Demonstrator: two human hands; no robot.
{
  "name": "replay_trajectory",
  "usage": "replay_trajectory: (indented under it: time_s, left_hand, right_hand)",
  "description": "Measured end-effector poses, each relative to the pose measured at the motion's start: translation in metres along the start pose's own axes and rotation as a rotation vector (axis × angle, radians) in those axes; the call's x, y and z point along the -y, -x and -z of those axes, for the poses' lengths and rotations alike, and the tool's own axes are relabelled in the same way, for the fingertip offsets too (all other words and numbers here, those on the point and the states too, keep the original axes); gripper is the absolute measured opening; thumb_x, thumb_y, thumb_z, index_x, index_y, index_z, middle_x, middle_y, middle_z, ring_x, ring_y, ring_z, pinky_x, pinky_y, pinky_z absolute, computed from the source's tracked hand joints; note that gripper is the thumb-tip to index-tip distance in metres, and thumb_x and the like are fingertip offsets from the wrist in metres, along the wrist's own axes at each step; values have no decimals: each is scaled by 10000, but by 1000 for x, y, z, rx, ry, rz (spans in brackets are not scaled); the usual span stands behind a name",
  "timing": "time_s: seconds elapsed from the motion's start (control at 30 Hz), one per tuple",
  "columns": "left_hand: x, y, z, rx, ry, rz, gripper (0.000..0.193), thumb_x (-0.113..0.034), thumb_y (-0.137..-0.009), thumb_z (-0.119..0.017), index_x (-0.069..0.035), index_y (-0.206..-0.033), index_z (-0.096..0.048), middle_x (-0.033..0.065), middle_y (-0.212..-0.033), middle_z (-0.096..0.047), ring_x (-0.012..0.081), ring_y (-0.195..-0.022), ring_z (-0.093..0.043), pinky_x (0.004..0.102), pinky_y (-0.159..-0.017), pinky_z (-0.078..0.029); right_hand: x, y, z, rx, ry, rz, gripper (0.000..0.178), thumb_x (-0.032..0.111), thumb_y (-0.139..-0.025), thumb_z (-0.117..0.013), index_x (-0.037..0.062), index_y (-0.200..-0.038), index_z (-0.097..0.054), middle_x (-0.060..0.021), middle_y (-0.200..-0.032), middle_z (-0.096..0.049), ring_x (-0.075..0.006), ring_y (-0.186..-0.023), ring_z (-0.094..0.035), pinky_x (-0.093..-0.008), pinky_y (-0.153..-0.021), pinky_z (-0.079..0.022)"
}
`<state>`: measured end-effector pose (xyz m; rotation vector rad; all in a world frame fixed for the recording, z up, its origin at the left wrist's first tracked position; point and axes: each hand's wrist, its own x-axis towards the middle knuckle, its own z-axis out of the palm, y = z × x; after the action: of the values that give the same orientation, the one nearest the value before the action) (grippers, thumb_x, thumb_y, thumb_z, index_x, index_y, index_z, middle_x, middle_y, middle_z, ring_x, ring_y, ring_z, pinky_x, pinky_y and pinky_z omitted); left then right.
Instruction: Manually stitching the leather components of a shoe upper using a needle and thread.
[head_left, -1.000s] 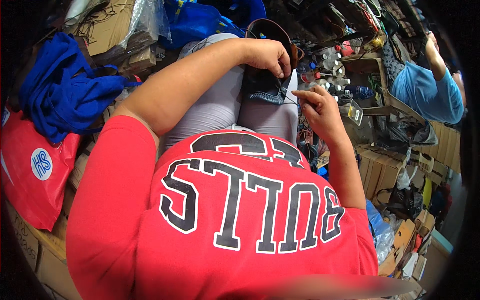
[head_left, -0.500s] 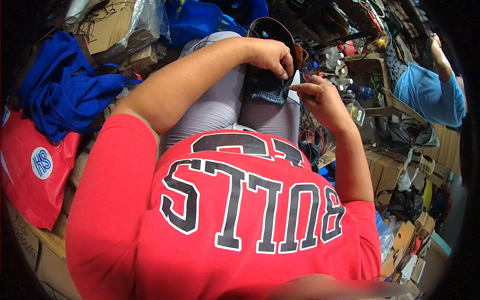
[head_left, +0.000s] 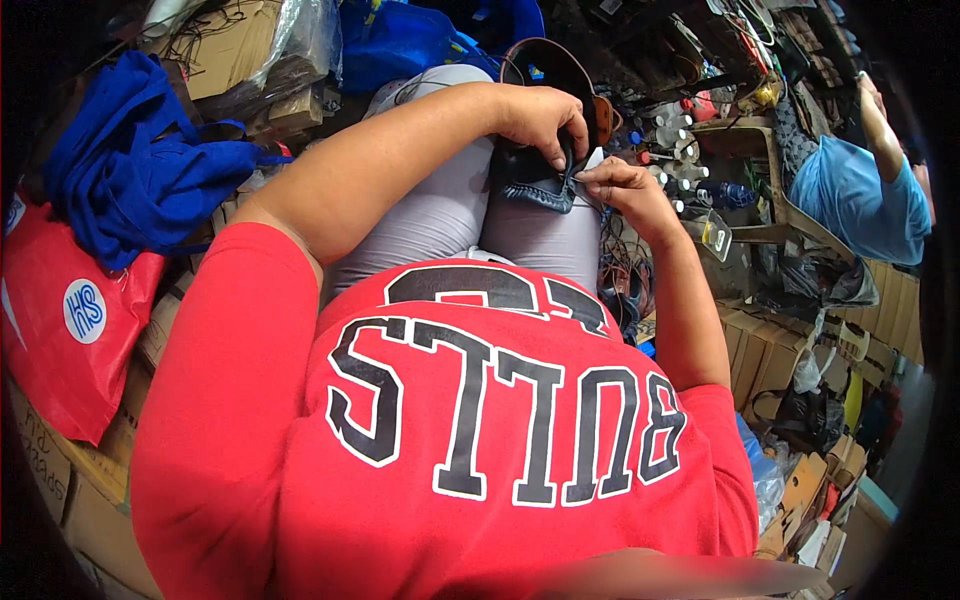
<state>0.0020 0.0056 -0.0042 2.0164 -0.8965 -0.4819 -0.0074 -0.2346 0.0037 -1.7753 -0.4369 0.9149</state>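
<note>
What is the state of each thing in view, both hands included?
Black piece: on the lap, puckered along its near edge.
Left hand: gripping the black piece.
Right hand: thumb and finger pinched at the black piece's edge; anything held is too small to tell.
Blue cloth: crumpled in a heap.
Red bag: partly covered by the blue cloth.
Clear plastic: wrinkled.
Bottles: clustered, several capped.

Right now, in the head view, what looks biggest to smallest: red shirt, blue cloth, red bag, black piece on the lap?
1. Red shirt
2. Blue cloth and red bag: too alike to rank
3. Black piece, partly hidden
</note>
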Motion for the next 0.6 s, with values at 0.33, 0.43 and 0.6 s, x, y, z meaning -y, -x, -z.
replay_trajectory:
  time_s: [0.33,0.43,0.6]
  left_hand:
    - [-9,48,-19,-621,-96,61,350,118,-689,-493,-45,-980,-598,141,-1089,-461,311,-1033,-495,336,-869,-432]
    - [-19,71,-28,-689,-245,22,346,121,-706,-523,-61,-977,-640,117,-1002,-492,283,-944,-533,326,-825,-445]
    - [-37,80,-48,-592,-170,52,168,6,-736,-644,-79,-873,-694,51,-777,-555,241,-749,-577,333,-736,-456]
  right_hand:
    - [24,23,-36,-255,462,198,227,17,-787,-656,110,-986,-714,-14,-740,-490,-113,-697,-480,-250,-625,-412]
    - [17,35,-46,-355,595,239,326,-24,-760,-624,139,-1030,-706,-56,-732,-452,-169,-680,-493,-269,-620,-416]
    - [10,42,-69,-442,851,330,376,1,-749,-627,154,-1089,-672,-93,-724,-478,-263,-687,-516,-349,-669,-421]
